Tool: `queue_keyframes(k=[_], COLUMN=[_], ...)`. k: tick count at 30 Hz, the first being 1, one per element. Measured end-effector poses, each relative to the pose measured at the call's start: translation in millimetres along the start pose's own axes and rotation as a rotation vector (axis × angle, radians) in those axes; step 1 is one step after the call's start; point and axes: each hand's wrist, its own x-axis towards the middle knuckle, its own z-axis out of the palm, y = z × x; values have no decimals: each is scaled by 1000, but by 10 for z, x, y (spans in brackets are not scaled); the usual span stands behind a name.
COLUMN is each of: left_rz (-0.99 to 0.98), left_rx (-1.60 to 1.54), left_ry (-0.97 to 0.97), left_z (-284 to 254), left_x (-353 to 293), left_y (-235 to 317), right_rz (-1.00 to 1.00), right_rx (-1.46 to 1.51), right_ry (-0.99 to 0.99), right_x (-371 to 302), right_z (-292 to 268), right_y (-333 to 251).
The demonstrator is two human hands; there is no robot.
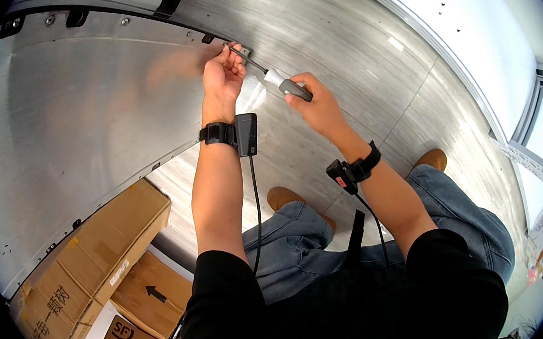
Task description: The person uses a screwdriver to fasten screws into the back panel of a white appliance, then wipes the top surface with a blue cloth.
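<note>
My right hand [319, 105] is wrapped round the grey and white handle of a screwdriver [279, 82]. Its thin shaft slants up and left to the corner of a large silver metal panel [107, 87]. At that corner my left hand [226, 76] has its fingers curled, with thumb and fingertips pinched around the shaft's tip. Whether a screw sits between those fingertips is too small to make out. Beside them a small metal piece [246, 54] shows at the panel's corner. Several screws and black clips line the panel's far edge.
Brown cardboard boxes [96, 252] are stacked at the lower left, under the panel's near edge. Black wrist-worn devices [247, 134] with cables sit on both my forearms. Grey wood-look flooring [364, 43] lies below. A white cabinet-like surface [467, 26] stands at the right.
</note>
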Motion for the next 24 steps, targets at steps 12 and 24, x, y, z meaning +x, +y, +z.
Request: queue_keyframes(k=[12, 24], left_rz=[-3, -9], left_rx=[-53, -7], left_ry=[34, 20], left_z=[33, 49], left_x=[12, -17], left_y=[0, 34], right_rz=[-96, 90], right_rx=[-88, 239], right_ry=[77, 102], right_x=[33, 41], right_z=[34, 57], right_y=[-18, 0])
